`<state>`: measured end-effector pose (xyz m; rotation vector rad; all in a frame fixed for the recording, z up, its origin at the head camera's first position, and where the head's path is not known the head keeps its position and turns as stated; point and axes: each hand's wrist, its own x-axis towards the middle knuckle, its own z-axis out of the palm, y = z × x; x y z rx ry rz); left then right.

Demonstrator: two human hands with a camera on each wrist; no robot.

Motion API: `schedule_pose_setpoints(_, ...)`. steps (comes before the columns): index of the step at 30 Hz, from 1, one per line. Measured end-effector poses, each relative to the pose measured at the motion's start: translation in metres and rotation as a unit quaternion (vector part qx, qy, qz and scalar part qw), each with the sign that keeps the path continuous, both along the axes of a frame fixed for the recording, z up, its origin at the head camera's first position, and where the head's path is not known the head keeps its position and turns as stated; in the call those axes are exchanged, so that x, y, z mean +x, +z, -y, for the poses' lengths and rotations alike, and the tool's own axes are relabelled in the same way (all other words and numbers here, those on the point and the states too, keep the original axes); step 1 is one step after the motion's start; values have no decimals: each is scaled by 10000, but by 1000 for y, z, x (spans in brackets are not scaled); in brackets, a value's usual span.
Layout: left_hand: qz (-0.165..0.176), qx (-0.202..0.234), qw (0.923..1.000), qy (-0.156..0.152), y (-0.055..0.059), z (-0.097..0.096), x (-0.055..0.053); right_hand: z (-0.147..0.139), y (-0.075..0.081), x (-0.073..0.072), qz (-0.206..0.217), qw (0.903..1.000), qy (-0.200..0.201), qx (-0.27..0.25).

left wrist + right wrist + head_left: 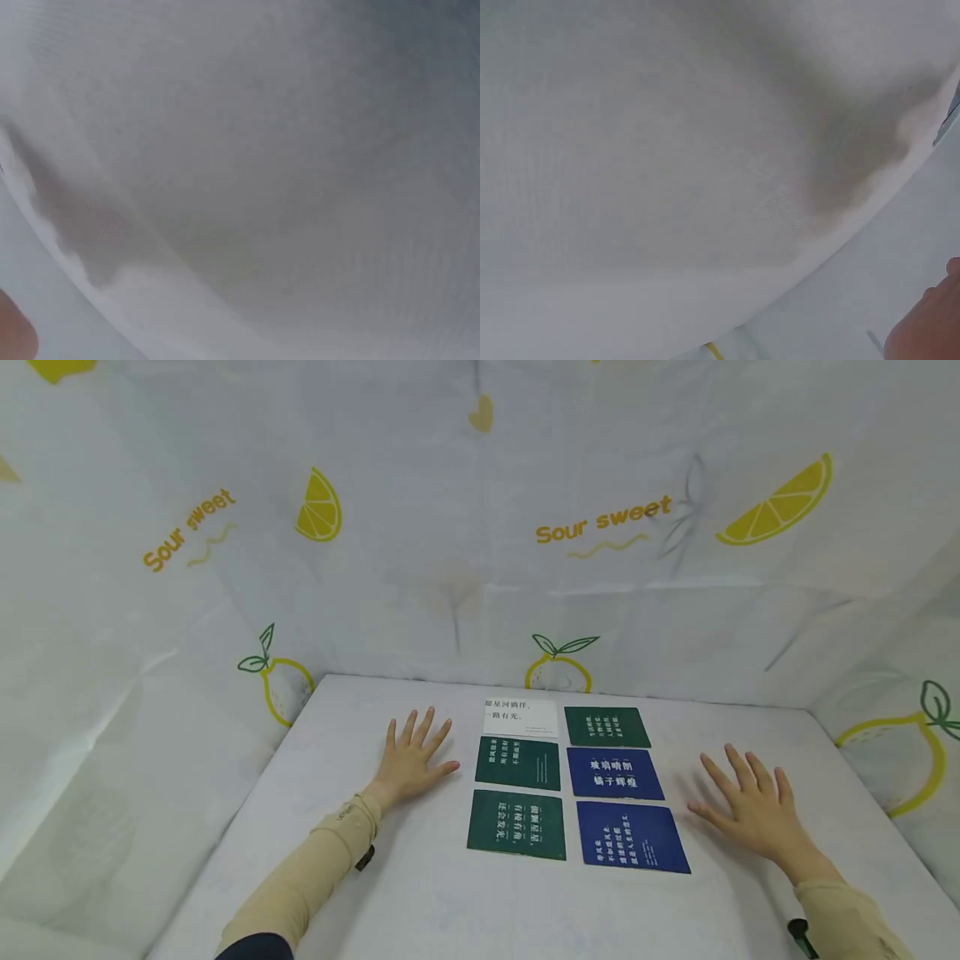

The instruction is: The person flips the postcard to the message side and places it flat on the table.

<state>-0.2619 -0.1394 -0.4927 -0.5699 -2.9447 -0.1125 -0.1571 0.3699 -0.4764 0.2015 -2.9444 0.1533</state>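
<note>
Two columns of printed cards lie flat on the white table between my hands. In the left column are a white card (521, 718), a green card (517, 763) and a larger green card (516, 825). The right column holds a green card (607, 727), a blue card (615, 773) and a larger blue card (632, 837). My left hand (408, 766) is left of the cards, fingers spread, holding nothing. To their right, my right hand (757, 810) also has spread fingers and holds nothing. Both wrist views show mostly pale cloth, with a bit of each hand at a lower corner.
The white-covered table (420, 902) meets a hanging white cloth (420, 527) at its back and sides. Lemon drawings and "Sour sweet" lettering are printed on this cloth. A small dark device shows under each sleeved wrist.
</note>
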Motion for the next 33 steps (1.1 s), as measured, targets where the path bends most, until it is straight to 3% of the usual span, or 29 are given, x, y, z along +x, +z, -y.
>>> schedule_pose_setpoints(5, -534, 117, 9983, -204, 7, -5, -3, 1, 7, -4, -398, 9991, 159, 58)
schedule_pose_setpoints(12, -1281, 381, 9893, -581, 22, -15, -6, 8, 21, -10, -791, 9960, 407, 122)
schedule_pose_setpoints(18, -1499, 636, 9844, -665, 34, -20, -5, 23, 40, -15, -640, 9970, 414, -166)
schedule_pose_setpoints(23, -1587, 1308, 9756, -764, 45, -22, -7, 38, 57, -19, -559, 9971, 368, -372)
schedule_pose_setpoints(26, -1430, 1796, 9710, -662, 57, -25, -7, 50, 65, -24, -559, 9964, 357, -519)
schedule_pose_setpoints(29, -981, 2290, 9675, -428, 69, -28, -7, 62, 72, -32, -549, 9944, 381, -815)
schedule_pose_setpoints(33, -365, 2981, 9536, -210, 79, -33, -11, 78, 77, -45, -443, 9895, 539, -1265)
